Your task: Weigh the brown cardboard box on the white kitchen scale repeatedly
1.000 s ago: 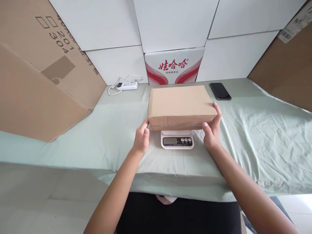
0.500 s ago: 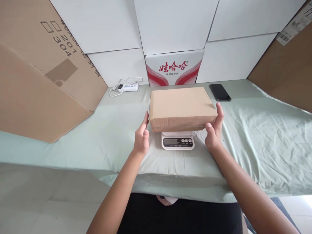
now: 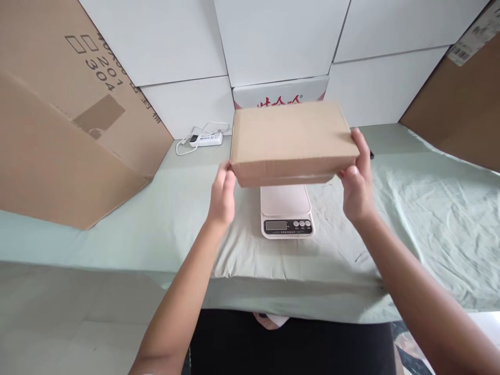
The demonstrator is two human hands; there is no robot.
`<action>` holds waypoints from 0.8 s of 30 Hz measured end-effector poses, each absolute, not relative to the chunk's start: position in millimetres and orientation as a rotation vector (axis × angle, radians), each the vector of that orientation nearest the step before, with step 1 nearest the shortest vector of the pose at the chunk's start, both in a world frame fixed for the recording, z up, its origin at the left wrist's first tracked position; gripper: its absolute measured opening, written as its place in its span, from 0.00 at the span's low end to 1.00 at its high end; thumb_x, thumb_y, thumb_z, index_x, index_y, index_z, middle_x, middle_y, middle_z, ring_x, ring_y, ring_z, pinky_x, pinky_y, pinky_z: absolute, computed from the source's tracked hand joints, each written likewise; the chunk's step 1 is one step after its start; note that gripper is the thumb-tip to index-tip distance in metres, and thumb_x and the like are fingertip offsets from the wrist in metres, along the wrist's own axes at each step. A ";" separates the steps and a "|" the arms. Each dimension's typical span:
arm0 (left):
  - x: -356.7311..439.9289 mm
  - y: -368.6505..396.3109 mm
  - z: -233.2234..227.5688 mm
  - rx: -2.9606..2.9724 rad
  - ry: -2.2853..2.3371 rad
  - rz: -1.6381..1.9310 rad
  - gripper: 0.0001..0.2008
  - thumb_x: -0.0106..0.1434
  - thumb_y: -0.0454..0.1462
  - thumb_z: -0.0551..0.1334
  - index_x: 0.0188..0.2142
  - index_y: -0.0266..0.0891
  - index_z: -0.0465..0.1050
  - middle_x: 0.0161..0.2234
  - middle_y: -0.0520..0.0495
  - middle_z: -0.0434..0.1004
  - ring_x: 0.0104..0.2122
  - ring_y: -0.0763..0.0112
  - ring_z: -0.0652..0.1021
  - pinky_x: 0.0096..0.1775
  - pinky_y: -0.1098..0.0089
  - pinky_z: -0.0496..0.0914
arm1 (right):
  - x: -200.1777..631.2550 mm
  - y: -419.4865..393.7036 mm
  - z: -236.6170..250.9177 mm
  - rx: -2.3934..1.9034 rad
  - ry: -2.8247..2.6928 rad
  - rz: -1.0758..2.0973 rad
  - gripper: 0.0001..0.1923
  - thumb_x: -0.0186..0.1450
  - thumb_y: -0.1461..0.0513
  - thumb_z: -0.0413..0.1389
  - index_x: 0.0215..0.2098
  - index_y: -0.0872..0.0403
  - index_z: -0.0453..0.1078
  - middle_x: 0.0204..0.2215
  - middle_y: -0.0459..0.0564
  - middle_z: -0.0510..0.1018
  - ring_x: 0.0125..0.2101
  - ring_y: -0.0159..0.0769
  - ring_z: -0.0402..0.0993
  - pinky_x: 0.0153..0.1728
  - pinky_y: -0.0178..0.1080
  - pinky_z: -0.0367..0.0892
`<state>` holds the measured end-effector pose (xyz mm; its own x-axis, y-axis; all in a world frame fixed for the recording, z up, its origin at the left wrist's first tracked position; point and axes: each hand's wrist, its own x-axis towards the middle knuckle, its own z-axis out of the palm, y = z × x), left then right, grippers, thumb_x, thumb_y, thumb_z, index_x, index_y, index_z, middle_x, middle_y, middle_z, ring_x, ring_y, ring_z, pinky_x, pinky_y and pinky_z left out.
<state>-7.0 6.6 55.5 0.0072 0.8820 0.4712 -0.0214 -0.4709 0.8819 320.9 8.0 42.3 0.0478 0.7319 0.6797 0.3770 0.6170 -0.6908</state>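
A flat brown cardboard box (image 3: 291, 140) is held level in the air above a small white kitchen scale (image 3: 286, 211). My left hand (image 3: 222, 197) presses against the box's left end. At the right end my right hand (image 3: 357, 182) grips it, fingers up the side. The scale's platform is bare and its dark display faces me. It stands on a table covered with a pale green cloth (image 3: 422, 208).
A large brown carton (image 3: 66, 114) leans at the left and another brown carton (image 3: 461, 99) at the right. White boxes (image 3: 273, 36) and a red-printed carton (image 3: 250, 96) line the back. A white power strip (image 3: 203, 138) lies at back left.
The box rested on the scale with both hands at its ends; now both hands have lifted it clear and slightly away from me, uncovering the scale's platform and hiding the phone.
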 end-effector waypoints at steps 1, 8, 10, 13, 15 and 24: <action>-5.1 21.5 59.1 1.523 0.924 1.571 0.37 0.73 0.69 0.58 0.63 0.46 0.78 0.69 0.38 0.81 0.76 0.44 0.74 0.75 0.47 0.71 | 318.5 18.7 49.4 -0.953 -1.586 0.339 0.51 0.70 0.25 0.51 0.83 0.31 0.51 0.84 0.46 0.58 0.84 0.64 0.54 0.81 0.71 0.58; 24.0 99.6 12.3 1.280 1.070 1.583 0.46 0.66 0.77 0.56 0.63 0.46 0.77 0.69 0.36 0.81 0.73 0.45 0.77 0.74 0.48 0.71 | 294.4 95.5 17.0 -1.024 -1.430 0.532 0.64 0.60 0.20 0.52 0.83 0.39 0.46 0.86 0.50 0.51 0.86 0.59 0.44 0.86 0.68 0.44; 27.7 102.5 -2.9 1.278 1.110 1.542 0.47 0.67 0.76 0.54 0.66 0.45 0.75 0.70 0.36 0.79 0.74 0.46 0.75 0.75 0.48 0.70 | 294.1 106.5 -2.8 -1.031 -1.372 0.588 0.67 0.58 0.19 0.54 0.83 0.40 0.45 0.86 0.52 0.51 0.86 0.58 0.46 0.86 0.67 0.43; 28.7 99.0 -12.6 1.286 1.140 1.490 0.47 0.69 0.75 0.53 0.68 0.46 0.74 0.72 0.37 0.78 0.75 0.46 0.75 0.76 0.48 0.69 | 297.8 111.7 -18.6 -1.053 -1.323 0.622 0.66 0.57 0.20 0.56 0.82 0.41 0.48 0.85 0.54 0.54 0.85 0.58 0.48 0.86 0.67 0.45; 28.7 96.0 -13.2 1.281 1.147 1.477 0.46 0.69 0.75 0.54 0.69 0.47 0.74 0.72 0.38 0.78 0.75 0.46 0.75 0.76 0.47 0.68 | 299.7 111.1 -20.5 -1.080 -1.306 0.619 0.65 0.57 0.20 0.56 0.80 0.41 0.50 0.84 0.55 0.56 0.84 0.59 0.51 0.85 0.68 0.47; 23.6 97.1 -15.9 1.285 1.161 1.482 0.47 0.69 0.75 0.55 0.71 0.46 0.72 0.76 0.36 0.74 0.78 0.45 0.71 0.78 0.45 0.64 | 302.6 107.6 -23.9 -1.088 -1.316 0.576 0.66 0.60 0.22 0.55 0.84 0.43 0.45 0.83 0.56 0.58 0.82 0.59 0.54 0.84 0.69 0.51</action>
<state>23.6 97.1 -15.9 -0.1263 0.9676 0.2185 -0.0192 -0.2226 0.9747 302.6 107.6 -23.9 0.2187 0.8533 0.4734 0.2307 0.4261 -0.8747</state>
